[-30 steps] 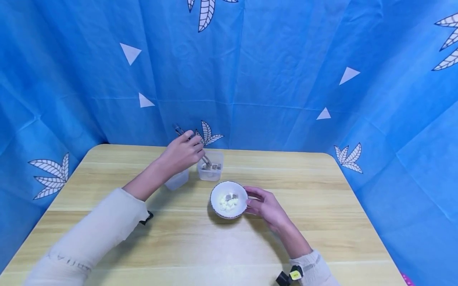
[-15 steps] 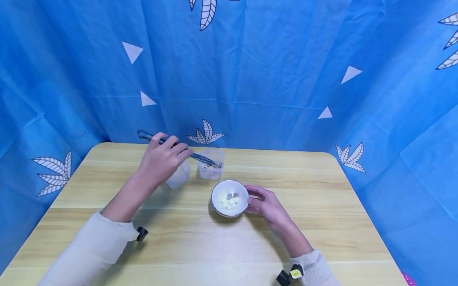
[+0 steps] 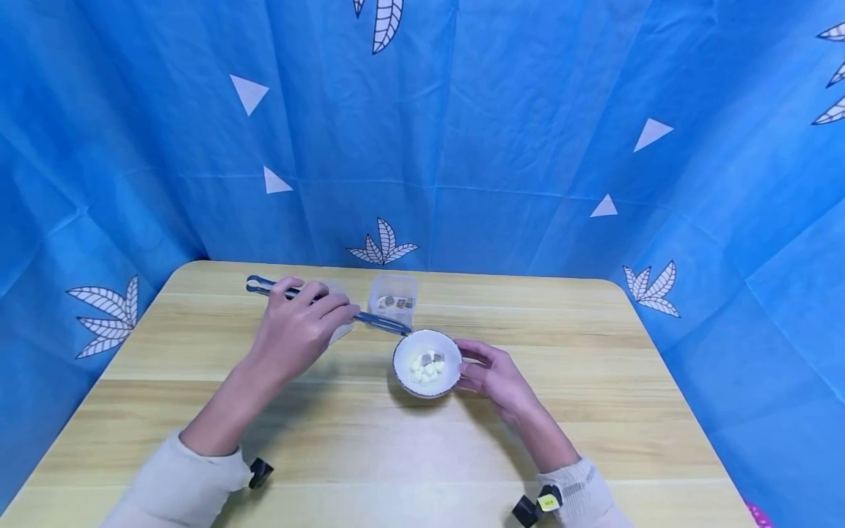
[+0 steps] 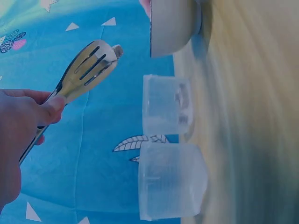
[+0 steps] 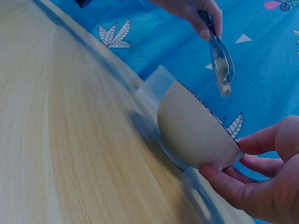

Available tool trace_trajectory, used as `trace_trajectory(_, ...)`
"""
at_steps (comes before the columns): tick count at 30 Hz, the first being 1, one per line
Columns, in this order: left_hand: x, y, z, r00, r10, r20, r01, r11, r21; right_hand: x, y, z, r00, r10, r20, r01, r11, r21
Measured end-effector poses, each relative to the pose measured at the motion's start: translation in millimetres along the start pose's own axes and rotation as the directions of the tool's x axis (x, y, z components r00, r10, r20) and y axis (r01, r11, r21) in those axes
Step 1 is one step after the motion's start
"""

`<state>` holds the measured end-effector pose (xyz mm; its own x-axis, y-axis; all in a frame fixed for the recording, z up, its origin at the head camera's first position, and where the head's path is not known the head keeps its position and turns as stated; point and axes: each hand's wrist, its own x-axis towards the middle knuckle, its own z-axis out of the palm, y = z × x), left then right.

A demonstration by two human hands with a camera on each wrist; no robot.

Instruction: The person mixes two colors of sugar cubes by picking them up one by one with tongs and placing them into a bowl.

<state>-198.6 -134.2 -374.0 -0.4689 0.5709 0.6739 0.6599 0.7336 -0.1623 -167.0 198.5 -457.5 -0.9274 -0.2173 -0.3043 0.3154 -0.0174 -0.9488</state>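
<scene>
My left hand grips metal serving tongs, their slotted heads reaching over the back-left rim of a white bowl. A small greyish cube is pinched at the tips of the tongs; it also shows in the right wrist view. My right hand holds the bowl's right side, with the thumb and fingers around its wall. Inside the bowl lie several whitish pieces and a few greyish-brown cubes. Upright on the table, the bowl shows its plain outer wall in the right wrist view.
Behind the bowl stands a clear plastic container with several brown cubes in it. A second clear container is beside it, partly hidden by my left hand in the head view. A blue patterned curtain hangs behind the wooden table.
My left hand has drawn the tongs out of the container of brown cubes and brought them forward to the bowl, with a cube in their tips. My right hand keeps holding the bowl.
</scene>
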Motion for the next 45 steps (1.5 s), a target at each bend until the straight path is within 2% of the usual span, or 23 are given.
trace_trajectory(5, -8.0, 10.5, 6.4, 1.000, -0.003, 0.029, 0.003, 1.000, -0.008, -1, 1, 0, 1.000, 0.000, 0.013, 0.000, 1.000, 0.000)
trace_trajectory(12, -13.6, 18.5, 16.8, 1.000, 0.020, 0.001, -0.020, 0.999, -0.026, -2, -1, 0, 1.000, 0.006, -0.002, -0.006, 1.000, -0.002)
trace_trajectory(22, -16.8, 25.4, 15.8, 0.992, -0.028, 0.119, 0.033, 0.998, -0.047, 1, -3, 2, 1.000, 0.016, -0.006, -0.016, 1.000, -0.016)
trace_trajectory(30, -13.1, 25.9, 17.1, 0.990, -0.029, 0.139, 0.035, 0.999, -0.042, 0, -5, 0, 1.000, 0.014, 0.001, -0.014, 1.000, -0.003)
trace_trajectory(33, -11.6, 25.1, 17.3, 0.990, -0.017, 0.137, 0.022, 0.999, -0.038, -1, -6, -1, 1.000, 0.018, 0.005, -0.018, 1.000, -0.003)
trace_trajectory(37, -4.7, 19.9, 16.5, 0.995, 0.000, 0.097, 0.002, 1.000, -0.023, 0, -7, -2, 1.000, 0.017, 0.002, -0.017, 1.000, -0.001)
trace_trajectory(41, 4.3, 9.8, 11.5, 0.997, 0.005, 0.074, -0.005, 1.000, 0.000, 1, -8, -2, 1.000, 0.017, 0.008, -0.017, 1.000, 0.004)
trace_trajectory(45, 13.0, -4.0, 6.0, 0.996, 0.006, 0.093, -0.009, 1.000, 0.027, 1, -8, -1, 1.000, 0.027, 0.009, -0.027, 1.000, 0.004)
